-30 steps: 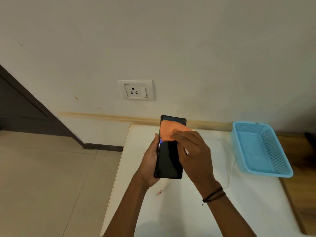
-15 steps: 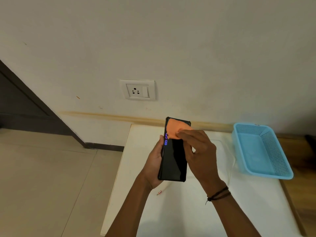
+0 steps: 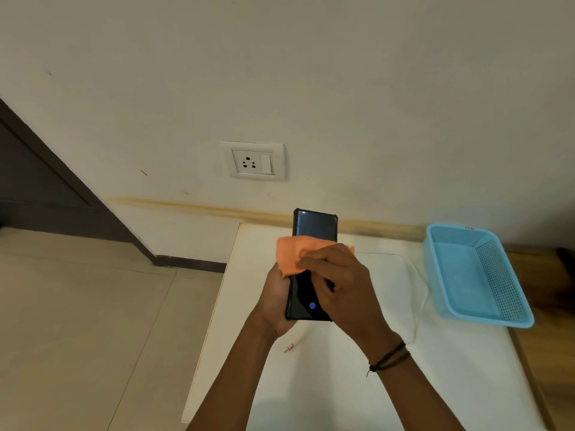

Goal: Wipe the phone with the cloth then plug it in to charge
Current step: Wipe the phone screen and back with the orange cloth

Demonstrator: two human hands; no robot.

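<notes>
I see one phone (image 3: 314,227), one cloth (image 3: 295,253), one basket (image 3: 510,293) and one cable (image 3: 424,298). One socket (image 3: 252,161) is on the wall. My two hands are up.

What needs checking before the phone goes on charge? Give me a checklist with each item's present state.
1. Phone held securely: ok, left hand grips it from behind.
2. Wiping finished: not ok, right hand presses the orange cloth on the screen.
3. Cable connector within reach: ok, it lies on the white table below the phone.
4. Free hand for the cable: not ok, both are occupied.
5. Wall socket has a charger plugged in: not ok, nothing is plugged in.
6. Socket switch on: cannot tell.
</notes>
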